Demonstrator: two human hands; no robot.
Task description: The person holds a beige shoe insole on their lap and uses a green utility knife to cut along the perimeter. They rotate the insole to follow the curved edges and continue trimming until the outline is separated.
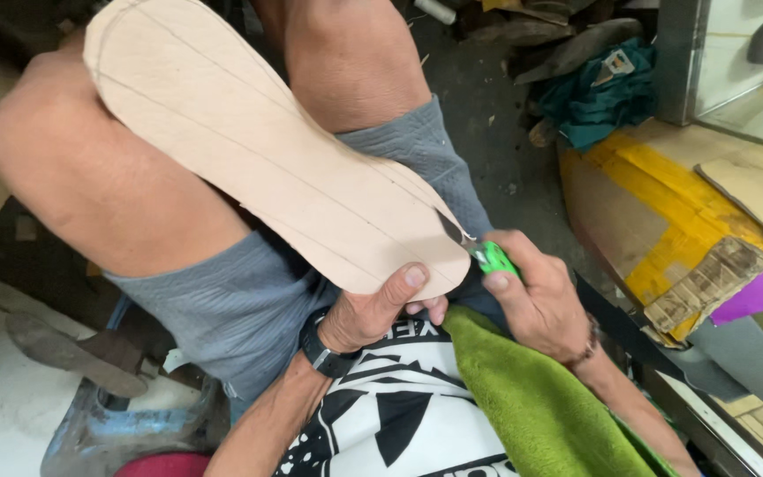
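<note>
Across the seated person's knees lies a tan sole-shaped leather piece [258, 150] marked with pencil lines. Left hand [373, 314] pinches its near end, thumb on top. Right hand [536, 296], just right of that end, is closed around a green-handled knife [483, 252], blade touching the leather edge. Green towel [540, 406] lies below.

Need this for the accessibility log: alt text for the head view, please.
Seen from above, a seated person's left hand grips the near end of a tan sole-shaped cutout resting across their knees, while the right hand holds a green-handled knife with its blade at the cutout's edge. A green towel lies on the lap; cardboard scraps sit to the right.
</note>
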